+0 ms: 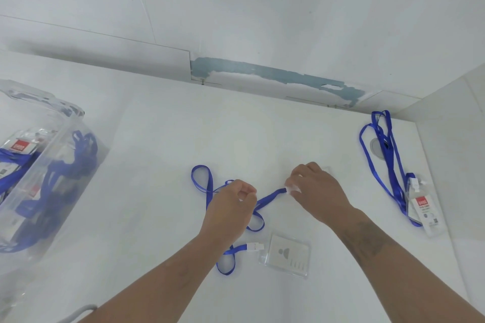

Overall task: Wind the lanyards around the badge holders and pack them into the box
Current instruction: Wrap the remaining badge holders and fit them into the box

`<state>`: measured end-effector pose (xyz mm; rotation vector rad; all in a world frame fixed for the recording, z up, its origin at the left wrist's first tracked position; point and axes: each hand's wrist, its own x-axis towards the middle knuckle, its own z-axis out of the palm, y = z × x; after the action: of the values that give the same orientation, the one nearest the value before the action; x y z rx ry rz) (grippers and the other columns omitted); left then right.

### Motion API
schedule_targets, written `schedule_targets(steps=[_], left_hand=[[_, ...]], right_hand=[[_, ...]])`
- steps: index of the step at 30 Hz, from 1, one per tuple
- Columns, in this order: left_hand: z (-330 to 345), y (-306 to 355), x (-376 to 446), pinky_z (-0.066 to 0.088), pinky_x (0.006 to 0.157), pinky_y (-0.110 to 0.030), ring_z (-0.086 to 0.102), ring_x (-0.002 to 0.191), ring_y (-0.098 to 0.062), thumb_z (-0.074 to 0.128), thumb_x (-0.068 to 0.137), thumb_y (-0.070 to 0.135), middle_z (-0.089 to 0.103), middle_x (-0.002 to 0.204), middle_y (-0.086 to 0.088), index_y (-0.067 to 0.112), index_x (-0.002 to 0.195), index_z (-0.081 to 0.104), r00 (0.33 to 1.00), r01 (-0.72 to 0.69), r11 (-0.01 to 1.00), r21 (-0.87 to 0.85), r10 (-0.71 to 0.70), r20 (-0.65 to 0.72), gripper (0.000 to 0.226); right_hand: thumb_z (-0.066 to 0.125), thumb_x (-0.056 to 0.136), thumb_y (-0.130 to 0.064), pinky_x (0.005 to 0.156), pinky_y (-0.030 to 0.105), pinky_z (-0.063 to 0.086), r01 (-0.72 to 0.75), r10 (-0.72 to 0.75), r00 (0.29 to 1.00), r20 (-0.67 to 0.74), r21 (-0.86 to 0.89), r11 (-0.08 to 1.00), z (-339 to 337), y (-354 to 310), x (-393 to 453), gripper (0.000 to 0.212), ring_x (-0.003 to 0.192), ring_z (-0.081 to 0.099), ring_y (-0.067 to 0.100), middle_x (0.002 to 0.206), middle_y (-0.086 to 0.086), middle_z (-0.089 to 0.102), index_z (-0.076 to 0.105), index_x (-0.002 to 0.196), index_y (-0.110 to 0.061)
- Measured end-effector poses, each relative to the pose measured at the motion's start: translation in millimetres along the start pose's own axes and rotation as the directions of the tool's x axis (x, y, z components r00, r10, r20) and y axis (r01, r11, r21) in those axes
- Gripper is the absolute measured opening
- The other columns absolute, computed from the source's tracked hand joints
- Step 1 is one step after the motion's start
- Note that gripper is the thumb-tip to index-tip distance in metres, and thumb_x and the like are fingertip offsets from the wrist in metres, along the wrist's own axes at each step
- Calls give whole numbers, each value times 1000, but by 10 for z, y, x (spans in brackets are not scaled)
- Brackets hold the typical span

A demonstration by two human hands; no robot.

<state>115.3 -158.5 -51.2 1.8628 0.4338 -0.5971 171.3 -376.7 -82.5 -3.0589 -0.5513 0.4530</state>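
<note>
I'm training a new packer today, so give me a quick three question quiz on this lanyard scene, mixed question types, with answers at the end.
1. True or false: the box on the left already holds wound lanyards.
2. Which hand pinches the strap end with the clear clip? A. left hand B. right hand
3. Fill in: the loose badge holder lies on the table, ____ the hands, towards the camera.

Key: 1 true. 2 B. 3 below (nearer than).
</note>
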Motion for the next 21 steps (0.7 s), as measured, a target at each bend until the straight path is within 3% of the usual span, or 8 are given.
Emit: schedule_targets(steps=[4, 7, 10, 13, 17, 21], left_hand=[[34, -2, -4, 50, 68, -18, 65, 81, -1, 49, 95, 27, 65, 93, 23, 36, 96, 61, 1000, 12, 1000, 3, -12, 16, 15], [27, 16, -16, 50, 68, -17, 64, 83, 1, 49, 95, 28, 65, 94, 23, 35, 99, 62, 1000, 18, 1000, 9, -18, 20, 15], [13, 56, -34, 43, 63, -12, 60, 88, 7, 54, 94, 32, 65, 98, 24, 36, 104, 62, 1000, -16, 1000, 23, 15, 23, 14], [1, 104, -68, 46, 75, -14, 59, 95, 8, 63, 87, 45, 62, 107, 26, 39, 113, 58, 997, -65, 996, 54, 63, 33, 27], [-83, 153, -163, 37, 88, -11, 45, 115, 12, 71, 75, 58, 46, 127, 35, 47, 130, 44, 981, -188, 977, 104, 181, 67, 63], [-193, 177, -261, 40, 93, -16, 42, 119, 10, 73, 71, 57, 42, 127, 36, 49, 129, 42, 937, -340, 927, 161, 320, 138, 66]], right_hand=[[47, 98, -34, 84, 23, 42, -43, 43, 999, 5, 99, 994, -41, -66, -5, 21, 113, 44, 7, 114, -20, 58, 61, 113, -33], [48, 98, -40, 80, 21, 43, -190, 198, 980, 18, 383, 904, -146, -201, -23, 16, 105, 49, 0, 104, -25, 60, 59, 109, -38], [58, 95, -36, 80, 18, 45, -275, 343, 938, 55, 722, 635, -273, -365, -5, 11, 95, 59, -3, 98, -21, 66, 63, 104, -35], [63, 93, -27, 81, 25, 54, -315, 439, 883, 164, 902, 295, -434, -528, 36, 14, 92, 66, 9, 99, -9, 70, 65, 107, -23], [61, 95, -21, 65, 27, 56, -303, 468, 815, 341, 940, -157, -633, -747, 46, 13, 83, 70, 14, 91, -3, 73, 68, 104, -15], [63, 92, -15, 67, 35, 54, -272, 402, 753, 521, 803, -530, -695, -870, 53, 8, 81, 66, 24, 82, 4, 71, 67, 94, -8]])
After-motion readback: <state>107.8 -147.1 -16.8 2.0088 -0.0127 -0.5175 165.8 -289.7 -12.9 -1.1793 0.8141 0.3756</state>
